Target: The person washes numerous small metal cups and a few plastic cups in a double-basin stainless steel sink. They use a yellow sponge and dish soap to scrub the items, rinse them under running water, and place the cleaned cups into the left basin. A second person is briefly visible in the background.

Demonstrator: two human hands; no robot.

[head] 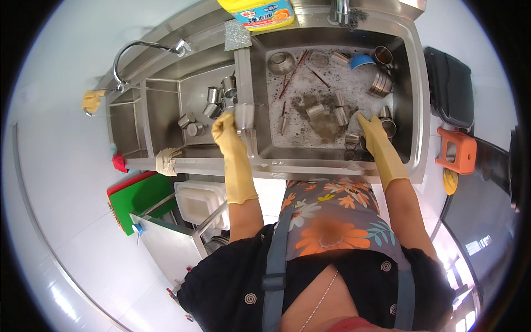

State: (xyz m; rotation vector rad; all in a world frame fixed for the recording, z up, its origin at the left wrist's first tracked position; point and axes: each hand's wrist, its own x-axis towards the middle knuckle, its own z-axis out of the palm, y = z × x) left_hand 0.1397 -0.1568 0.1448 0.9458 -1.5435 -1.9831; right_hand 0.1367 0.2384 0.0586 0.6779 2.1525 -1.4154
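My left hand (224, 130), in a yellow rubber glove, is curled beside the sink divider (244, 74). At its fingers is a blurred metal mug (244, 115), seemingly held by its handle. My right hand (374, 130), gloved alike, reaches into the right basin with its fingers on a greyish scrubbing pad (356, 123). Around it in foamy water lie a metal cup (352, 140), another metal cup (388, 126) and smaller cups (341, 115). Several steel mugs (214, 95) rest in the middle basin.
The soapy basin also holds chopsticks (293, 74), a metal bowl (281, 62), a blue bowl (362, 61) and stacked bowls (380, 83). A yellow detergent jug (265, 16) stands behind. A curved faucet (141, 43) arches over the left side. An orange stool (458, 151) is at right.
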